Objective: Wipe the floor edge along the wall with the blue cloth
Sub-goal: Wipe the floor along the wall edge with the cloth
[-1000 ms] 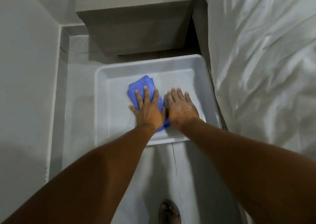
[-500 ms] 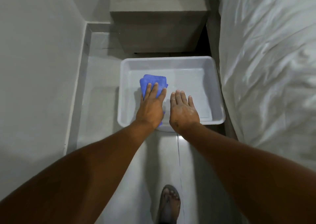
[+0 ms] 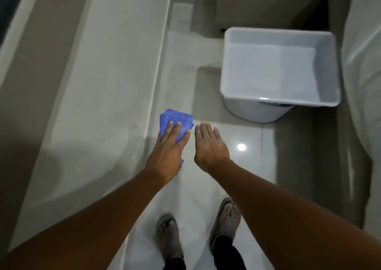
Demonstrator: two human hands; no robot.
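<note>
Both bare forearms reach forward and down from the bottom corners of the view, converging over the pale glossy floor (image 3: 206, 191). The left hand (image 3: 168, 152) lies palm down with its fingers (image 3: 175, 130) together and stretched flat over the blue cloth (image 3: 177, 120), pressing or carrying it rather than bunching it in a fist (whether the cloth actually touches the floor cannot be told from this angle). The right hand (image 3: 210, 143) hovers just beside it, palm down, open and empty, fingers extended and close together, touching neither the cloth nor the left hand. The cloth is a folded pad of saturated blue with stacked layers showing at its far edge; most of it sticks out beyond the fingertips, and a small corner peeks from under the heel of the hand. It sits right next to the pale skirting strip (image 3: 158, 84) where the floor meets the wall (image 3: 103, 84) on the left. Farther ahead and to the right, well apart from the hands, a white rectangular plastic tub (image 3: 226, 67) rests on top of a round white container (image 3: 257, 112). White bed linen (image 3: 360, 84) runs along the right edge. Two feet in sandals (image 3: 225, 218) stand on the tiles below the arms.
</note>
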